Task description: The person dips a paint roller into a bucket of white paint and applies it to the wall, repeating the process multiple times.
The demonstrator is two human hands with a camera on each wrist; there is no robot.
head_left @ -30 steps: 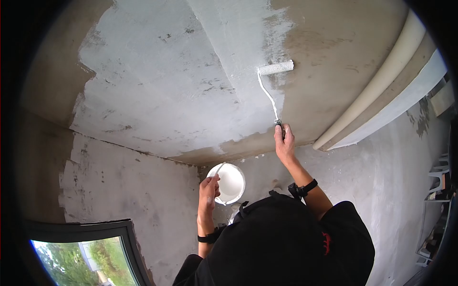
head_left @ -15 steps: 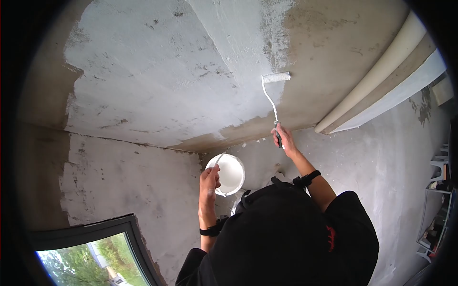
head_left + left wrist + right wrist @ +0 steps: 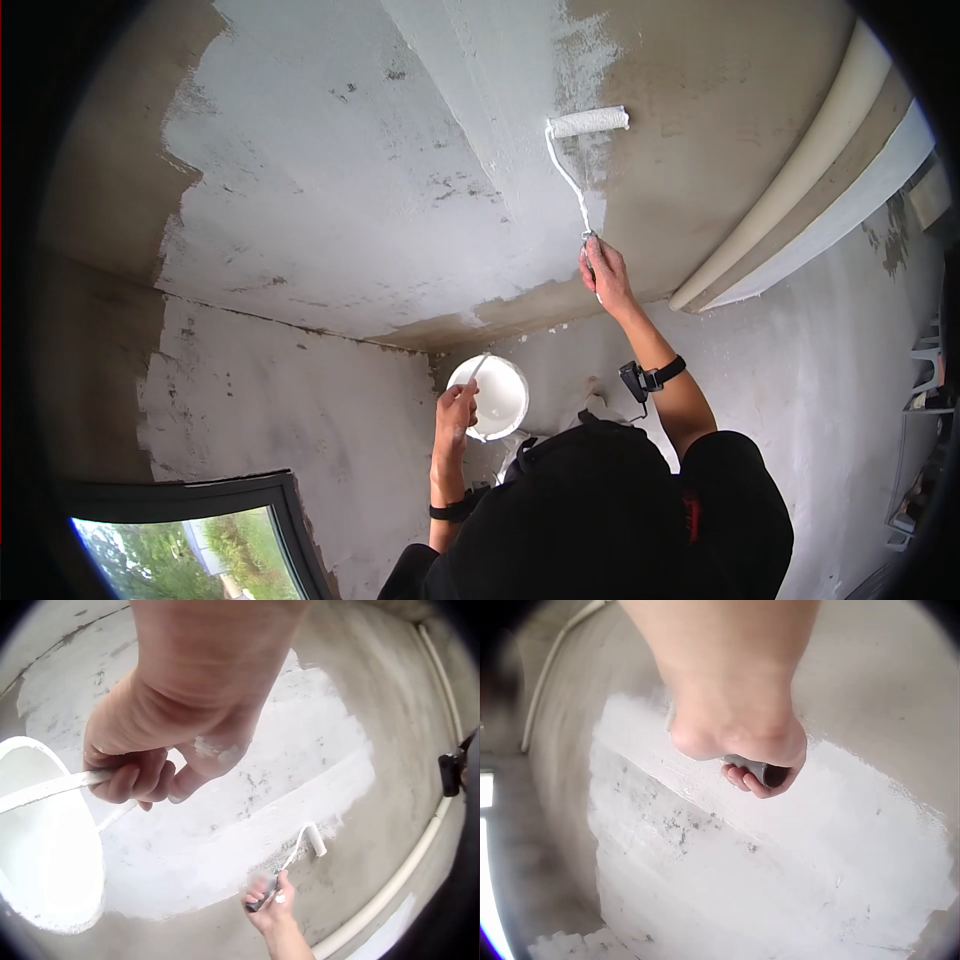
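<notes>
My right hand (image 3: 607, 275) grips the dark handle of a paint roller (image 3: 588, 121), arm stretched out to the wall. The white sleeve of the roller lies across the border between wet white paint (image 3: 540, 170) and bare brown wall (image 3: 700, 140). In the right wrist view, fingers curl round the roller handle (image 3: 774, 775), whose butt end shows. My left hand (image 3: 455, 415) holds the bail handle (image 3: 45, 790) of a white bucket (image 3: 508, 392), fingers wrapped round it. The bucket hangs tilted in the left wrist view, its inside coated white.
A thick pale pipe (image 3: 780, 190) runs along the wall's right side. At the lower left is a dark-framed window (image 3: 200, 492). The grey floor (image 3: 770, 370) bears paint specks. Stools and a shelf (image 3: 925, 405) stand at the far right.
The roller went a little down the wall, then back up higher than before, with the right arm reaching further. The left hand keeps hold of the bucket; the head view has shifted slightly.
</notes>
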